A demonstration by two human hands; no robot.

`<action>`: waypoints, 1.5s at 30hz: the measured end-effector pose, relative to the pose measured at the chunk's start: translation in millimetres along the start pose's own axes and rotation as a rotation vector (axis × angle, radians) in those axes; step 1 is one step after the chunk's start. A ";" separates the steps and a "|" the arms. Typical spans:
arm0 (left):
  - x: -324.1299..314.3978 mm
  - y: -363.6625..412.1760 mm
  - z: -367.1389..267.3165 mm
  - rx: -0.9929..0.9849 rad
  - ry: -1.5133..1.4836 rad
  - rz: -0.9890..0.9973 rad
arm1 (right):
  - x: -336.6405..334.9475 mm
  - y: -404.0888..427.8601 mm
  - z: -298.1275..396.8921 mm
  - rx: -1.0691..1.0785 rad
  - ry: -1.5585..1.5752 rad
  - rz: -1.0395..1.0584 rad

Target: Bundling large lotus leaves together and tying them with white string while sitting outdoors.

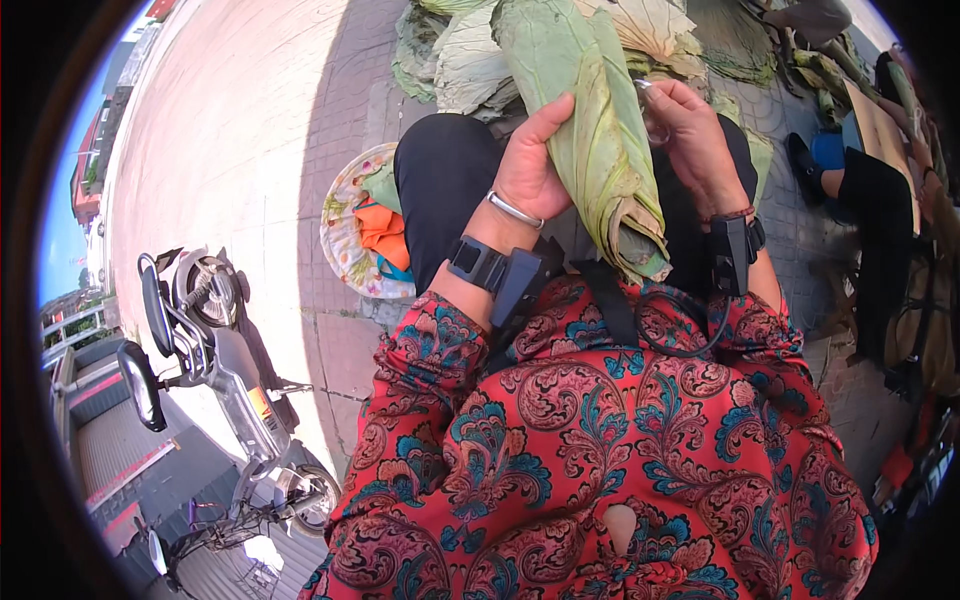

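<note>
A long roll of large pale-green leaves (pixel 592 142) lies slanting between my knees, its near end showing curled layers. Around the roll's left side my left hand (pixel 536 161) is closed, thumb along the top. My right hand (pixel 686 124) is just right of the roll, fingertips pinched together around a small shiny piece (pixel 643 85) and what looks like a thin clear strand near the palm. Whether that hand touches the roll I cannot tell. Beyond my knees a heap of big dried leaves (pixel 472 60) covers the paving.
A round floral cushion or cloth (pixel 341 217) with an orange cloth (pixel 382 232) lies by my left knee. Farther left stands an electric scooter (pixel 244 397). At the right, other people sit, near a blue container (pixel 828 151), a board (pixel 881 139) and more leaves.
</note>
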State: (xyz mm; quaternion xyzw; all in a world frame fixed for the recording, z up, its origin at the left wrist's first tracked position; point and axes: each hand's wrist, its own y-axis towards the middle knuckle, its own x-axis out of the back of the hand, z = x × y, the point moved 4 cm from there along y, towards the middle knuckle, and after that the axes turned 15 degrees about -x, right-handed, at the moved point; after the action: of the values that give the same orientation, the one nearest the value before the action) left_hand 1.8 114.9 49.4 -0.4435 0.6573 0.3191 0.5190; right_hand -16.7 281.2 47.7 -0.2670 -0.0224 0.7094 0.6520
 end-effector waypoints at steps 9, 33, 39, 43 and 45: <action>9.1 4.9 -7.4 -0.009 -0.079 0.000 | -21.2 0.9 -14.7 -0.046 -0.300 0.065; 31.0 13.3 -31.3 -0.007 -0.511 0.058 | -69.4 -2.1 6.3 -0.042 -0.194 0.136; 18.2 10.5 -37.6 -0.039 -0.626 0.139 | -75.3 -0.4 5.0 -0.050 -0.174 0.136; 14.0 9.8 -38.5 -0.023 -0.686 0.124 | -81.0 -2.8 6.2 -0.035 -0.220 0.098; 10.2 9.7 -39.7 -0.023 -0.654 0.143 | -86.3 -3.1 8.0 -0.008 -0.242 0.077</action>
State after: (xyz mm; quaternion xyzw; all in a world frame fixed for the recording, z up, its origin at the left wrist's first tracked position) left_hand -23.6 81.4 49.3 -0.2760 0.4818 0.4876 0.6737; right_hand -16.6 203.4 85.9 -0.1828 -0.0934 0.7608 0.6157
